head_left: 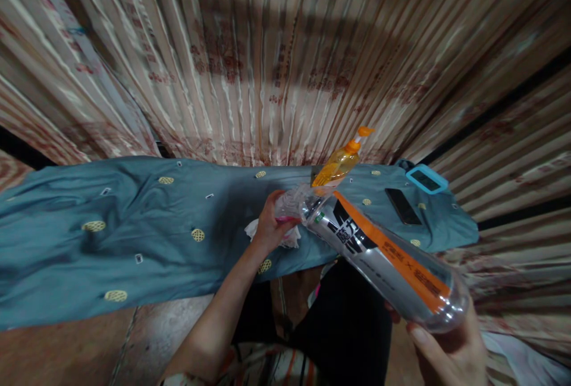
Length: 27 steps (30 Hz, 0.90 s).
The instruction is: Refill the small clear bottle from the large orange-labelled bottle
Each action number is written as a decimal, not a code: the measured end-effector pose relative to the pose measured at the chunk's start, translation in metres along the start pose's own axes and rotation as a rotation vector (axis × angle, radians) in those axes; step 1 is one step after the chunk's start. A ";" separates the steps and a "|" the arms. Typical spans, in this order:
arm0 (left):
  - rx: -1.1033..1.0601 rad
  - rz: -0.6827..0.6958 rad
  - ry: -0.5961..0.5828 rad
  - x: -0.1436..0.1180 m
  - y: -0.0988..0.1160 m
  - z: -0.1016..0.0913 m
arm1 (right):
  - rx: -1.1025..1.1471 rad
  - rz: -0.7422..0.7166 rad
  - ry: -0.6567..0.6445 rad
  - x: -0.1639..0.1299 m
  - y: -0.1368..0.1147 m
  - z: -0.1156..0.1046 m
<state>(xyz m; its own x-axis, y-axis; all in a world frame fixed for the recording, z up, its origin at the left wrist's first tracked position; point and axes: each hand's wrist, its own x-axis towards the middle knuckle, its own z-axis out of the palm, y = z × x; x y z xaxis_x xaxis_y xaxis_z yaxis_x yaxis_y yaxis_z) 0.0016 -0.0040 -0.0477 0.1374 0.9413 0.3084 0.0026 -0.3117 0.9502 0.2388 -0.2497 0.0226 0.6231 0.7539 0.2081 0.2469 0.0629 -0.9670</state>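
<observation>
Bottle (383, 255) base cupped by right hand (446, 350); left hand (272, 225) pinches its neck.

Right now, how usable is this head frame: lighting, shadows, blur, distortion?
Head view: dim, warm light; a broad shadow crosses the curtain. Strong wide-angle warp bends the curtain stripes and bows the blue cloth. Slight softness at the edges; the label on the clear bottle is unreadable. The left hand at its neck and the right hand under its base are dark but distinct.
</observation>
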 end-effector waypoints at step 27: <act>-0.003 0.008 0.003 0.001 -0.003 0.000 | -0.015 -0.024 -0.006 0.000 -0.010 0.006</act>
<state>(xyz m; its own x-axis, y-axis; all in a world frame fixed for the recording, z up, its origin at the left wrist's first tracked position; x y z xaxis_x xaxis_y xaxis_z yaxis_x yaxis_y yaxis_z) 0.0015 -0.0022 -0.0503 0.1344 0.9391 0.3164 -0.0018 -0.3190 0.9477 0.2320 -0.2464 0.0312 0.6123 0.7564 0.2303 0.2728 0.0713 -0.9594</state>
